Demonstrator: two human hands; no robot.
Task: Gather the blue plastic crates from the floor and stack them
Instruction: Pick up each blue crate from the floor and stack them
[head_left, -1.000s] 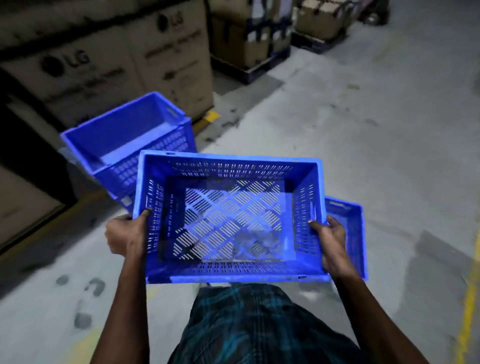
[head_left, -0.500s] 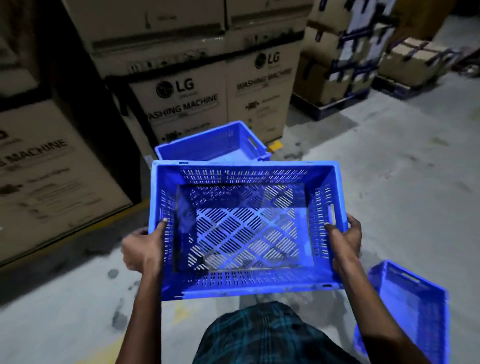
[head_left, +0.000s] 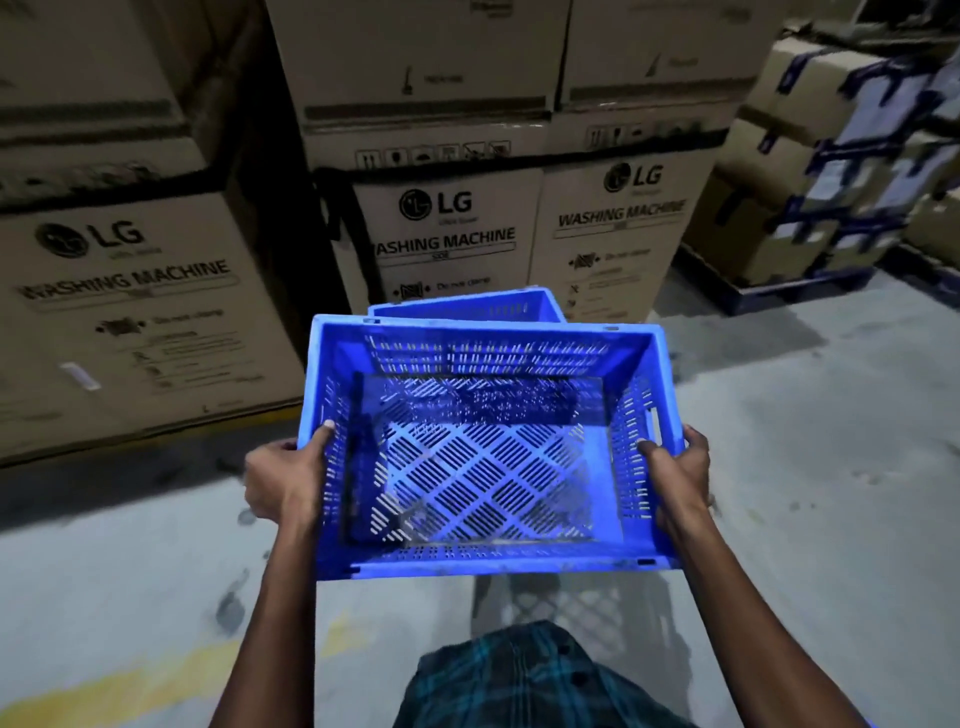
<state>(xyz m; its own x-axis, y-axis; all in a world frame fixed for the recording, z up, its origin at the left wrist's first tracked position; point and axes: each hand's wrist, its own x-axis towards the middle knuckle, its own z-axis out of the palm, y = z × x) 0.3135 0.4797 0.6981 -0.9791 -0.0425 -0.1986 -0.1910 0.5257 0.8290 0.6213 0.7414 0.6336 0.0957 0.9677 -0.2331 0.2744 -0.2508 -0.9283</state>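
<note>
**Crate in hand, stack just ahead**

Warehouse concrete floor spreads grey and scuffed under the person, with cartons walling off the far side. Both hands are clamped on one blue plastic crate, which is held off the floor at about waist level, open side up and empty. The left hand grips the left wall with its thumb hooked over the rim; the right hand grips the right wall the same way, just below the handle slot.

Directly beyond the held crate, and partly hidden by it, the rim of a second blue crate shows. It sits close against the washing machine cartons, and how many crates lie under it cannot be told. As a judgement, this is the pile being built: at least one crate is placed, one is on its way, and the setting-down is not yet done. No other loose crates show on the floor in this view, so what remains to collect cannot be said.

Around the pile, the printed cartons stand stacked two high to the left and centre. Taped boxes rest on a dark pallet to the right. Nothing lies on the floor between person and pile. The cartons leave little room behind it, so the crate likely needs lowering from above.
</note>
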